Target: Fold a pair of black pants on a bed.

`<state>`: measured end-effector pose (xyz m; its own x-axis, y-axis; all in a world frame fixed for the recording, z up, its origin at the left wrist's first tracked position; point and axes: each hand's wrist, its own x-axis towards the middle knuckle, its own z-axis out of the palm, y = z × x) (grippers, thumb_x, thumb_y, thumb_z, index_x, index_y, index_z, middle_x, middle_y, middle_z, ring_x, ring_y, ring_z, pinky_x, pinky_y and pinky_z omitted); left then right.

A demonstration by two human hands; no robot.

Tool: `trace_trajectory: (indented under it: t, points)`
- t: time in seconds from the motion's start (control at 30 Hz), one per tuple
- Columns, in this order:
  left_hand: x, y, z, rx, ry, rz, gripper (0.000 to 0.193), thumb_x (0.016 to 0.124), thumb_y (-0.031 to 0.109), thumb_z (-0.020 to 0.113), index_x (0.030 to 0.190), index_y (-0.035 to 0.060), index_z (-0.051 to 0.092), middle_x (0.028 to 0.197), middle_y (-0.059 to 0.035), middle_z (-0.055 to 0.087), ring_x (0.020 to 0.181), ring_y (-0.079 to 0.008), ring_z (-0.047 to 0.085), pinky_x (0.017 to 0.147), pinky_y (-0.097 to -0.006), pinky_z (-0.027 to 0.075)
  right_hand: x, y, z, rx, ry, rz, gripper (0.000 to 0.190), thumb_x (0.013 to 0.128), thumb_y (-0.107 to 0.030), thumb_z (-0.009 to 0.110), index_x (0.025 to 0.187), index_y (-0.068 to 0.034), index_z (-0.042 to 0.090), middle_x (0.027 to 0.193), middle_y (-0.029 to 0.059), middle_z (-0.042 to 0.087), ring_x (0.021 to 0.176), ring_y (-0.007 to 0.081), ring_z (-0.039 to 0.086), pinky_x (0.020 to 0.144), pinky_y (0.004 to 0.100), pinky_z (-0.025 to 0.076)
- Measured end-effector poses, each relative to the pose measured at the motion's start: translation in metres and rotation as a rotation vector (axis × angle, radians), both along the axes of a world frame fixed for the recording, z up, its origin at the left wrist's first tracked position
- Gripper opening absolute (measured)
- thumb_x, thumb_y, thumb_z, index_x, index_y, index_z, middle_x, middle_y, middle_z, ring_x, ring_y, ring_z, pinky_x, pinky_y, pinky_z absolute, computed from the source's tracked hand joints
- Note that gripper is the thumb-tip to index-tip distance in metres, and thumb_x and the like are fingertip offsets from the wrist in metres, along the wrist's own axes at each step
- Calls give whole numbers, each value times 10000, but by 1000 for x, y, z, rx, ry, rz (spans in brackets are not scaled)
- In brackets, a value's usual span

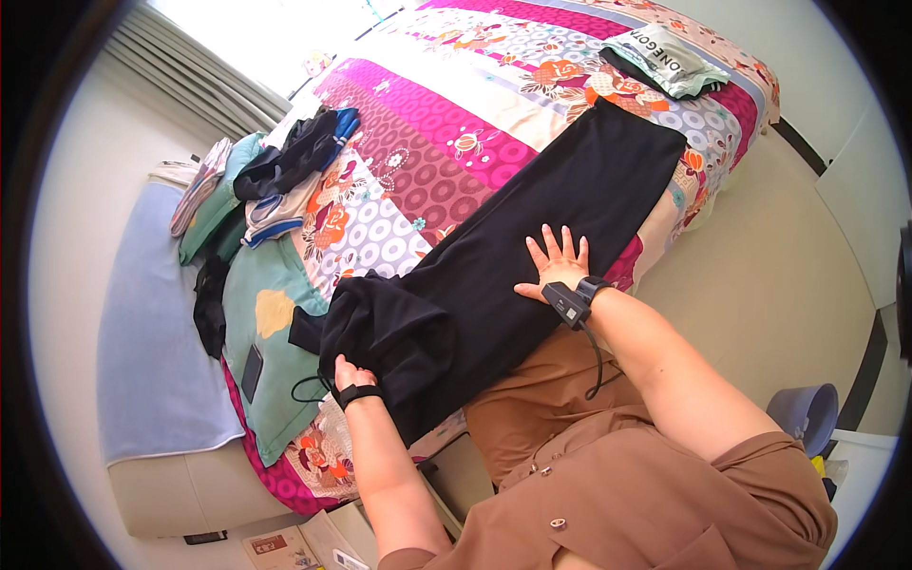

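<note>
A long black cloth garment [527,214] lies spread across the near side of the bed [456,142]. Its far end is flat and straight-edged, while the end by my left hand is bunched into loose folds. My left hand [354,374] grips the fabric at that bunched end, its fingertips partly hidden by the cloth. Flat on the middle of the garment rests my right hand [559,267], palm down with fingers spread. Both wrists wear black bands, and a small cabled device [568,305] sits at the right one.
Rumpled clothes [292,157] are heaped at the left of the bed. A green pillow [278,399] carries a dark phone [251,372]. Folded clothes [666,60] lie at the far right. A blue-grey cloth [157,320] drapes the headboard; a purple bin [805,417] stands at lower right.
</note>
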<state>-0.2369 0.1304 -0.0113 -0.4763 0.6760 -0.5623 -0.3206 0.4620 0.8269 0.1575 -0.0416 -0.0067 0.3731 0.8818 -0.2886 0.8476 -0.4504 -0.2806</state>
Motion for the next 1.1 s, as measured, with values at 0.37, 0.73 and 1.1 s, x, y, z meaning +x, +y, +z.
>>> trace_trajectory:
  t: [0.37, 0.73, 1.1]
  points:
    - [201, -85, 108, 1188, 879, -1131, 251, 802, 88, 665, 1020, -27, 621, 1117, -146, 606, 932, -198, 589, 826, -313, 474, 2, -2, 3, -27, -10, 4, 914, 800, -670, 474, 1498, -211, 102, 1559, 114, -22, 1415, 391, -57, 1098, 588, -19]
    - [114, -146, 41, 856, 1026, -1090, 287, 756, 137, 702, 1021, 39, 655, 1167, -182, 589, 1092, -340, 554, 919, -391, 453, 8, -10, -11, -307, -186, 240, 664, 861, -412, 534, 1420, -108, 343, 1496, 140, 227, 1394, 322, 175, 1095, 544, 148]
    - [6, -239, -14, 423, 608, -342, 542, 758, 28, 697, 1259, 39, 490, 1303, -168, 455, 1168, -262, 493, 946, -362, 440, 17, -19, -18, -163, -141, 154, 603, 867, -336, 550, 1386, -81, 377, 1433, 140, 323, 1351, 297, 262, 1085, 476, 203]
